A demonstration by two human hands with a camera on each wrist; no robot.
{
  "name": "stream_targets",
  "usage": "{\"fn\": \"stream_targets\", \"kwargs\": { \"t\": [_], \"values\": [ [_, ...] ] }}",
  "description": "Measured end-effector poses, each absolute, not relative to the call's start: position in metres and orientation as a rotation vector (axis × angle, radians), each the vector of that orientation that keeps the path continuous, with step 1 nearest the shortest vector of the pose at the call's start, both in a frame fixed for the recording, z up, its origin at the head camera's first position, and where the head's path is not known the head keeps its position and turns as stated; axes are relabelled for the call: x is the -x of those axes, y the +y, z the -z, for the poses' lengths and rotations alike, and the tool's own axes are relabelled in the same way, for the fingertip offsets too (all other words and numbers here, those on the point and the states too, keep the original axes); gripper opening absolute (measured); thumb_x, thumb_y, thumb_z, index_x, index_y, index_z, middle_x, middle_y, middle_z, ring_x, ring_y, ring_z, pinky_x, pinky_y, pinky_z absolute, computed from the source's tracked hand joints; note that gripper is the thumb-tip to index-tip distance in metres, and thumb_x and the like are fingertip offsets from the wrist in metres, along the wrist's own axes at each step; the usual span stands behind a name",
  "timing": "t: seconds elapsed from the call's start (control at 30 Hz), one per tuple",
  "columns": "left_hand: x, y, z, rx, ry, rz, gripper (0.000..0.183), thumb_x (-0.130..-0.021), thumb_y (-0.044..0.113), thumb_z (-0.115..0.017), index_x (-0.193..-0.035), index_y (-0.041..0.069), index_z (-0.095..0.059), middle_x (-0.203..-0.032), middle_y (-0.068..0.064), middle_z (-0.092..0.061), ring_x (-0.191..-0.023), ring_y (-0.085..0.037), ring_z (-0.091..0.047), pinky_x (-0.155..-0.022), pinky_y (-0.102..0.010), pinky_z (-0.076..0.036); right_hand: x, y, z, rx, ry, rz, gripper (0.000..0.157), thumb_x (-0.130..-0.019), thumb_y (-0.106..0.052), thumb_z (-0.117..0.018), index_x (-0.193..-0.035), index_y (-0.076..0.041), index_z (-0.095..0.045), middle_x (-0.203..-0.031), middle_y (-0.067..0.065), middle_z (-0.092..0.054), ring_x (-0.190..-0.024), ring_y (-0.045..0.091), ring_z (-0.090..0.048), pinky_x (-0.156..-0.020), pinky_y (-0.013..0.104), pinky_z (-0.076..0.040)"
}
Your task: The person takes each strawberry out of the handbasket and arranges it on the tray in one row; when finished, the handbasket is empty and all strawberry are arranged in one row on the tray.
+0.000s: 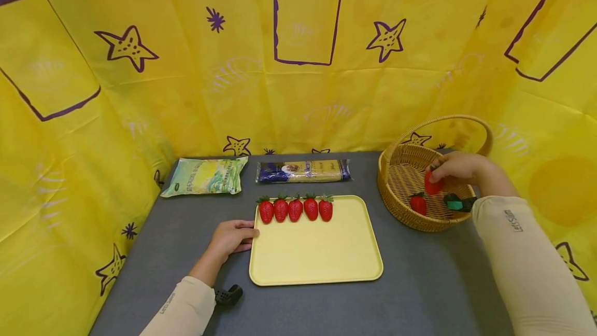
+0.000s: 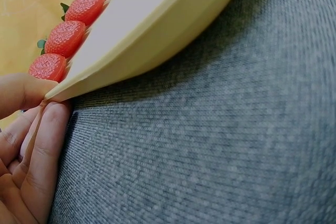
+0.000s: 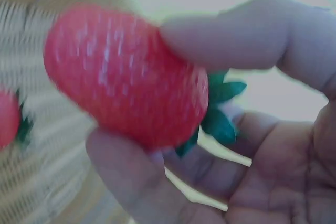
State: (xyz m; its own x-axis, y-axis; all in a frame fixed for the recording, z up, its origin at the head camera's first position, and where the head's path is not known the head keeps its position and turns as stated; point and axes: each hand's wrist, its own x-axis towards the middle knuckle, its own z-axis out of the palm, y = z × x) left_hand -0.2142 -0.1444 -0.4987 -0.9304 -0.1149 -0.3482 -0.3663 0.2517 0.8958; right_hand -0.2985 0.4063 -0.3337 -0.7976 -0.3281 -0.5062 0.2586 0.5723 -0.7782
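My right hand [image 1: 459, 166] pinches a red strawberry [image 3: 126, 77] with green leaves between thumb and fingers, over the wicker basket [image 1: 391, 198]. Another strawberry [image 1: 418, 204] lies inside that basket. On the left, my left hand [image 1: 229, 238] grips the left rim of the pale yellow tray [image 1: 317, 253], thumb on top and fingers below, as the left wrist view shows. Several strawberries [image 1: 295, 210] stand side by side in a row along the tray's back edge, leaves toward the back.
Behind the tray lies a pack of noodles [image 1: 305, 171] in clear and blue wrapping. A green and yellow packet [image 1: 205, 176] is at the back left. The basket's tall handle [image 1: 448, 118] arches above it. A yellow patterned curtain [image 1: 303, 102] surrounds the grey tabletop [image 1: 420, 274].
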Motion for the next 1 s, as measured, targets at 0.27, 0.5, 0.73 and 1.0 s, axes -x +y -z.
{"fn": "stream_targets", "kwargs": {
  "t": [0.27,0.5,0.73,1.0],
  "values": [
    [0.215,-0.144,0.498,0.451,2.307,-1.749,0.039,-0.081,0.015,-0.081,-0.115,0.000,-0.071,-0.088,-0.009,-0.071,-0.070,-0.019,-0.068,-0.064,-0.033,-0.060,0.277,0.347,0.306,0.382,2.093,1.250,0.043,-0.092,-0.007,-0.067,-0.126,0.009,-0.047,-0.102,0.016,-0.064,-0.094,0.027,-0.064,-0.089,0.035,-0.053],
    [0.214,-0.144,0.499,0.449,2.309,-1.749,0.038,-0.081,0.015,-0.081,-0.114,-0.001,-0.071,-0.088,-0.008,-0.072,-0.070,-0.019,-0.068,-0.064,-0.033,-0.060,0.290,0.279,0.334,0.444,2.072,1.197,0.043,-0.090,-0.007,-0.069,-0.125,0.010,-0.051,-0.114,0.020,-0.060,-0.100,0.031,-0.064,-0.089,0.040,-0.054],
    [0.214,-0.146,0.499,0.454,2.301,-1.764,0.037,-0.080,0.014,-0.081,-0.113,0.000,-0.071,-0.088,-0.008,-0.071,-0.070,-0.018,-0.068,-0.064,-0.033,-0.060,0.308,0.222,0.388,0.258,2.217,1.072,0.031,-0.086,-0.001,-0.069,-0.115,0.005,-0.059,-0.106,0.017,-0.062,-0.091,0.026,-0.065,-0.085,0.041,-0.056],
    [0.214,-0.145,0.498,0.447,2.280,-1.779,0.036,-0.081,0.012,-0.080,-0.113,-0.001,-0.071,-0.089,-0.009,-0.072,-0.071,-0.019,-0.068,-0.064,-0.034,-0.060,0.314,0.197,0.422,0.205,2.397,0.869,0.028,-0.080,0.005,-0.069,-0.107,0.003,-0.063,-0.095,0.011,-0.059,-0.073,0.019,-0.056,-0.073,0.036,-0.055]
  ]
}}
